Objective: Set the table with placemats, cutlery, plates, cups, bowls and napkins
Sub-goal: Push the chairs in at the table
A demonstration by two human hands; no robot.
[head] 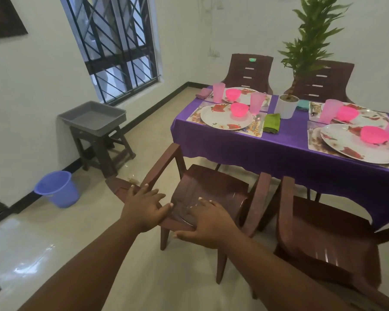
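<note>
four places laid on the purple-clothed table (279,144): floral placemat (255,131), plate (213,121), pink bowl (239,109) and pink cup (257,102) at each; green napkin (271,123) beside the near-left setting, cutlery only partly visible; judged nearly finished; left hand (142,207) and right hand (208,223) gripping the back of a brown chair (209,189) near the table edge, apparently to tuck in.

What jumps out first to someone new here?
Both hands, left hand and right hand, grip the back of a brown chair in the foreground. Beyond it, the purple tablecloth carries bright pink bowls on floral plates. A tall potted plant stands mid-table.
</note>
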